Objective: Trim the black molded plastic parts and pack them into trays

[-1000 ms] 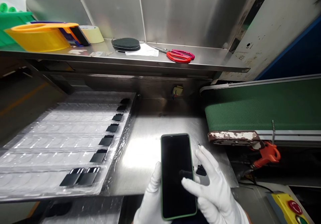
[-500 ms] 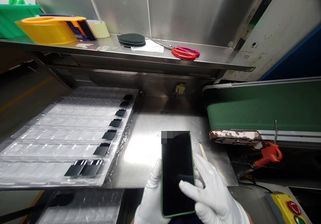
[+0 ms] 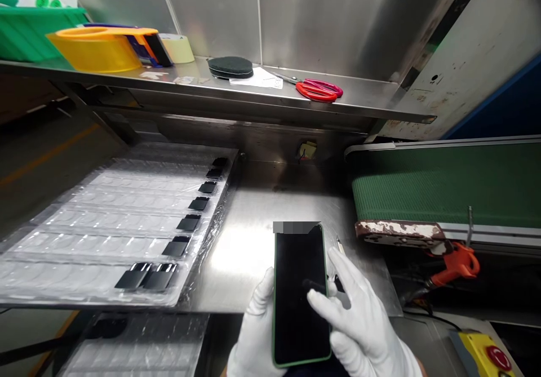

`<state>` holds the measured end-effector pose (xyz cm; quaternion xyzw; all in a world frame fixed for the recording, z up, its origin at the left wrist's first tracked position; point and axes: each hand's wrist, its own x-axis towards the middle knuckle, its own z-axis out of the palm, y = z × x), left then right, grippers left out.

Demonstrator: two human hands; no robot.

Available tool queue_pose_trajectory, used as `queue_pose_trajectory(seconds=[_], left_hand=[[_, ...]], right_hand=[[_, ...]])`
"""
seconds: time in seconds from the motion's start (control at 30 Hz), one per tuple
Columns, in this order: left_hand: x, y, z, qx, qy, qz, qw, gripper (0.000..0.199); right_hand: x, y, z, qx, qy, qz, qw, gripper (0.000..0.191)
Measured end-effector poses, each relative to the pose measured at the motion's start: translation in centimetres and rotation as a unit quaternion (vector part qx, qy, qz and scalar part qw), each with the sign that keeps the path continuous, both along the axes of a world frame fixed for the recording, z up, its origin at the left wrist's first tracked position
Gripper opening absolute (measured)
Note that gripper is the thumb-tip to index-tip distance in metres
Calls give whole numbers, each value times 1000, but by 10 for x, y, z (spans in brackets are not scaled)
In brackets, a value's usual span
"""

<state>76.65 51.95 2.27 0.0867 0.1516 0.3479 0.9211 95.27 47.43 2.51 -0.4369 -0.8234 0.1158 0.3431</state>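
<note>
A dark-screened phone with a green edge (image 3: 299, 298) is held upright near the bottom middle. My left hand (image 3: 256, 332), in a white glove, grips it along its left side, the thumb at the edge. My right hand (image 3: 363, 320), also gloved in white, is at the phone's right side with its fingers spread; the index fingertip is over the lower screen. Whether that fingertip touches the glass cannot be told. Behind the right fingers a slim pointed tool (image 3: 340, 245) lies on the metal table (image 3: 257, 208).
To the left, a clear plastic tray (image 3: 84, 219) holds several black pieces (image 3: 158, 276). A green conveyor belt (image 3: 443, 182) and an orange-handled tool (image 3: 459, 264) are on the right. The shelf (image 3: 253, 92) carries red scissors (image 3: 319, 90), black pads (image 3: 230, 67) and tape (image 3: 99, 50).
The view has shifted slightly, so the tray and shelf items appear further right. My right index finger has lifted a little up the screen, and the right fingers look more spread.
</note>
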Motion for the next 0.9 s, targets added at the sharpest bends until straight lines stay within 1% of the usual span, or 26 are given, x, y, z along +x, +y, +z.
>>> queue_pose_trajectory(seconds=[0.1, 0.13, 0.2, 0.23, 0.3, 0.37, 0.43, 0.53, 0.63, 0.67, 0.73, 0.83, 0.9], left_hand=[[-5, -7, -13, -64, 25, 93, 993, 43], [-7, -10, -17, -80, 37, 109, 990, 41], [-8, -13, -23, -99, 34, 112, 988, 39], [-8, -13, -24, -107, 10, 101, 989, 38], [-5, -11, -22, -115, -57, 49, 991, 38], [-1, -9, -16, -103, -110, -10, 988, 51], [2, -7, -10, -87, -127, -43, 987, 64], [2, -7, -5, -74, -135, -47, 987, 66], [0, -8, -7, -72, -129, -33, 989, 61], [-1, -8, -9, -73, -125, -28, 989, 61], [-1, -7, -12, -73, -130, -36, 988, 63], [0, -6, -13, -75, -133, -70, 986, 76], [1, -5, -12, -89, -104, -75, 988, 82]], right_hand=[[-2, 0, 0, 31, -30, -1, 999, 46], [-3, 0, -1, 42, -43, -6, 998, 47], [-4, -1, -2, 49, -62, -14, 997, 47], [-4, -2, -2, 49, -66, -15, 997, 47], [-5, -3, -3, 50, -63, -11, 997, 46], [-6, -5, -4, 58, -57, -9, 997, 46], [-7, -6, -5, 55, -62, -6, 997, 45], [-7, -5, -4, 52, -66, -2, 996, 45], [-6, -3, -3, 65, -77, 7, 995, 45], [-5, -3, -3, 60, -85, 1, 995, 45], [-4, -4, -3, 36, -81, -44, 995, 47], [-2, -6, -6, 4, -27, -123, 992, 54], [0, -9, -10, -8, 1, -137, 991, 55]])
